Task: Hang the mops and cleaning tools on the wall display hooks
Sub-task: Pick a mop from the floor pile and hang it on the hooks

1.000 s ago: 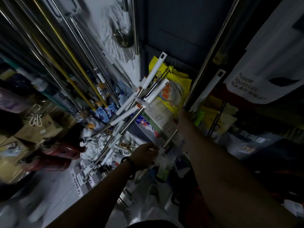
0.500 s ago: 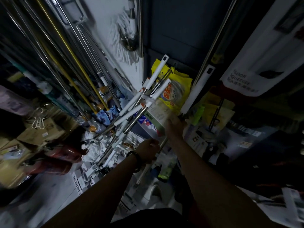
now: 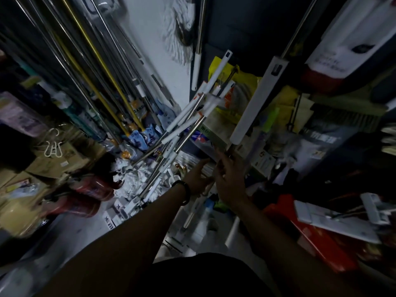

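Note:
A mop pole with a long white grip (image 3: 257, 103) stands tilted in front of me, its hanging hole at the top. Its metal shaft runs down between my two hands. My right hand (image 3: 231, 181) holds the shaft just under the white grip, fingers loosely round it. My left hand (image 3: 199, 177), with a dark wristband, lies beside the shaft with its fingers stretched out along it. A bundle of white-and-metal mop poles (image 3: 192, 121) leans at centre. More poles, one of them yellow (image 3: 100, 58), hang in a row on the left wall.
A white string mop head (image 3: 177, 33) hangs high on the pale wall. A yellow bag (image 3: 246, 82) and boxed goods crowd the shelf behind the poles. Cardboard boxes (image 3: 53, 161) and red cylinders (image 3: 85, 196) lie at left, a red crate (image 3: 310, 232) at right.
The white-gripped pole has risen and stands closer to me. My right hand has slid down the shaft. My left hand has loosened from a fist to stretched fingers.

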Demonstrator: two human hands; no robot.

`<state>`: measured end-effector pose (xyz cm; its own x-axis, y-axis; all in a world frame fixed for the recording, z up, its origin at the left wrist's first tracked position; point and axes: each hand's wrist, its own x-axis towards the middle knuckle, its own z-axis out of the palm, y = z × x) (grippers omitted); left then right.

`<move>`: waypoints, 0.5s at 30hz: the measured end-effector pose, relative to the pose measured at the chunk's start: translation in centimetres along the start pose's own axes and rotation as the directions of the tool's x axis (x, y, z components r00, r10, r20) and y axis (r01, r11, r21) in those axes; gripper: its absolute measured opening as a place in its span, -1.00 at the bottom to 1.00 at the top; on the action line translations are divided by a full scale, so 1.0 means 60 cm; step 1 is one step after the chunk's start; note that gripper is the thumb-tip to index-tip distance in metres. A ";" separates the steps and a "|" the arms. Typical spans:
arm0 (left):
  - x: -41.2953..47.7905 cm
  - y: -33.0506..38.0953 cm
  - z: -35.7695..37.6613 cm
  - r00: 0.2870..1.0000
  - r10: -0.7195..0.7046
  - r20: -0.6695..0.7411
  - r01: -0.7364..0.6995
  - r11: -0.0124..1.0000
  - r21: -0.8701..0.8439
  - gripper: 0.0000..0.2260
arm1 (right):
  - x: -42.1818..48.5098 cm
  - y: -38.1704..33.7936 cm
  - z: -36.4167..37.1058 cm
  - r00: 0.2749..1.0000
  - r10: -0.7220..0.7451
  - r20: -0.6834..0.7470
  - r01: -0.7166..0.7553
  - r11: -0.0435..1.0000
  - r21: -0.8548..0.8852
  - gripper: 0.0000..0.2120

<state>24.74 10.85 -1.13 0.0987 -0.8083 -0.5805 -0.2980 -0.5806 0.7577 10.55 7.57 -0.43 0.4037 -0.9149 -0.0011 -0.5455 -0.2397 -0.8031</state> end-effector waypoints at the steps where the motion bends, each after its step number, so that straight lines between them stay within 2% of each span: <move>1: -0.002 -0.006 -0.008 0.999 0.054 0.008 -0.054 0.994 0.090 -0.43 | -0.020 -0.008 0.006 1.000 0.009 -0.012 -0.009 1.000 -0.008 -0.51; 4: -0.003 -0.027 -0.027 0.987 0.122 0.104 -0.149 0.939 0.311 -0.47 | -0.076 -0.018 0.029 0.999 0.011 -0.049 -0.010 1.000 0.026 -0.71; 6: -0.009 -0.039 -0.030 0.967 0.148 0.208 -0.222 0.890 0.398 -0.56 | -0.112 -0.020 0.043 0.995 0.033 -0.096 -0.028 0.998 0.048 -0.77; 8: -0.020 -0.052 -0.028 0.942 0.189 0.276 -0.289 0.875 0.389 -0.63 | -0.140 -0.019 0.056 0.985 0.072 -0.160 -0.061 0.996 0.070 -0.76; 11: -0.039 -0.074 -0.023 0.925 0.220 0.309 -0.319 0.892 0.321 -0.62 | -0.178 -0.016 0.077 0.975 0.121 -0.185 -0.120 0.993 0.015 -0.78; 13: -0.052 -0.081 -0.021 0.932 0.222 0.287 -0.309 0.899 0.311 -0.63 | -0.199 -0.006 0.085 0.977 0.170 -0.132 -0.184 0.978 -0.101 -0.81; 15: -0.063 -0.087 -0.017 0.936 0.249 0.250 -0.321 0.895 0.311 -0.65 | -0.219 0.005 0.094 0.973 0.205 0.109 -0.161 0.935 -0.316 -0.70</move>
<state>26.89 16.85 -2.59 -0.2192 -0.8764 -0.4288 -0.5933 -0.2292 0.7717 9.25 21.37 -4.01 0.3609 -0.9037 -0.2303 -0.8074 -0.1791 -0.5622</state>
